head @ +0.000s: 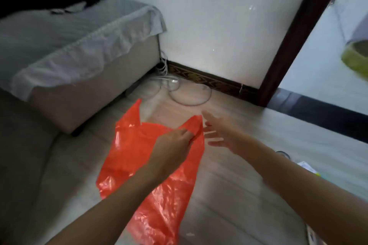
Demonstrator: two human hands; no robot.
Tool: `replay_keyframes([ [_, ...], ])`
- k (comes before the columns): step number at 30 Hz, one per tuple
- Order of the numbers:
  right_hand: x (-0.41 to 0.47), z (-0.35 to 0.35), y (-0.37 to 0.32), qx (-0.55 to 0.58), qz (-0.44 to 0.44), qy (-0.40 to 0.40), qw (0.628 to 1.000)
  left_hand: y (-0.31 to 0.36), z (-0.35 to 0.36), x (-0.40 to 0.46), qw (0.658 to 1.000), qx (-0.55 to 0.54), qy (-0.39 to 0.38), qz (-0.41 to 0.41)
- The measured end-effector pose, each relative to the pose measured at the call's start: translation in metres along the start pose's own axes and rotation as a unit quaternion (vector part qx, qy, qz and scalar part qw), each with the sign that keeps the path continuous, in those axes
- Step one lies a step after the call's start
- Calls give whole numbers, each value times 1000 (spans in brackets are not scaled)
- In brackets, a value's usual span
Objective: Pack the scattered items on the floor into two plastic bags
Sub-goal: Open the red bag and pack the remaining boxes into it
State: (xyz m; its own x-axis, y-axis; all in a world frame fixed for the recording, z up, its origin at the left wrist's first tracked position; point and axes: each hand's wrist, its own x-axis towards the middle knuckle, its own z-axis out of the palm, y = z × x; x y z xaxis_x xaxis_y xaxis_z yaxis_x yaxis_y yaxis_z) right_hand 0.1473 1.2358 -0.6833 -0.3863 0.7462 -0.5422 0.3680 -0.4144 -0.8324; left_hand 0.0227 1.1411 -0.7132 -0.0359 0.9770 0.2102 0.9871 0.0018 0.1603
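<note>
A red plastic bag (139,157) hangs limp in the middle of the view, its two handles pointing up. My left hand (172,145) pinches the bag's right handle near its top. Just to the right of that handle, my right hand (221,134) is spread with its fingers apart, holding nothing. At the right edge, small items lie on the floor: a white packet (306,166) and a dark round thing (283,153), both partly cut off by my right arm.
A bed (59,45) with a grey sheet fills the left side, dark cloth at its head. White cables (179,89) coil on the wooden floor by the wall. A dark door frame (298,36) stands at the right, with a yellow-green object (356,59) beyond it.
</note>
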Motion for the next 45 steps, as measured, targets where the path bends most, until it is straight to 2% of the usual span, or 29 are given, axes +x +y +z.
replay_keyframes([
  [3, -43, -15, -26, 11, -40, 39, 998, 39, -40, 4, 995, 6, 53, 88],
  [7, -88, -33, -41, 12, -58, 51, 997, 77, -75, -3, 978, -16, 63, 199],
  [10, -118, -43, -43, 0, -58, 57, 997, 99, -94, -14, 971, 45, 61, 228],
  [12, -135, -50, -43, 9, -81, 74, 994, 114, -100, -19, 970, 21, 52, 235],
  [15, -150, -65, -43, 33, -133, 129, 982, 124, -102, -21, 979, -44, -7, 201],
  [18, -161, -80, -37, 84, -171, 150, 970, 126, -110, -15, 981, -93, -23, 171],
  [20, -165, -88, -33, 98, -192, 147, 965, 125, -114, -5, 978, -152, -8, 146],
  [23, -168, -100, -31, 62, -227, 139, 962, 126, -115, 9, 961, -274, 31, 38],
  [25, -169, -105, -33, 25, -252, 125, 959, 124, -110, 17, 951, -310, 15, 1],
  [29, -173, -109, -40, -15, -310, 87, 947, 120, -99, 23, 951, -292, -72, 76],
  [31, -173, -110, -42, 7, -328, 62, 943, 120, -95, 24, 950, -293, -55, 89],
  [33, -173, -113, -44, 32, -342, 72, 937, 118, -96, 28, 944, -317, -26, 84],
  [37, -166, -120, -41, -99, -387, 207, 893, 113, -99, 35, 936, -351, -14, 26],
  [42, -148, -115, -27, -265, -371, 204, 866, 106, -106, 35, 924, -375, 71, -21],
  [45, -137, -114, -24, -312, -349, 268, 842, 103, -110, 34, 935, -343, 91, -31],
])
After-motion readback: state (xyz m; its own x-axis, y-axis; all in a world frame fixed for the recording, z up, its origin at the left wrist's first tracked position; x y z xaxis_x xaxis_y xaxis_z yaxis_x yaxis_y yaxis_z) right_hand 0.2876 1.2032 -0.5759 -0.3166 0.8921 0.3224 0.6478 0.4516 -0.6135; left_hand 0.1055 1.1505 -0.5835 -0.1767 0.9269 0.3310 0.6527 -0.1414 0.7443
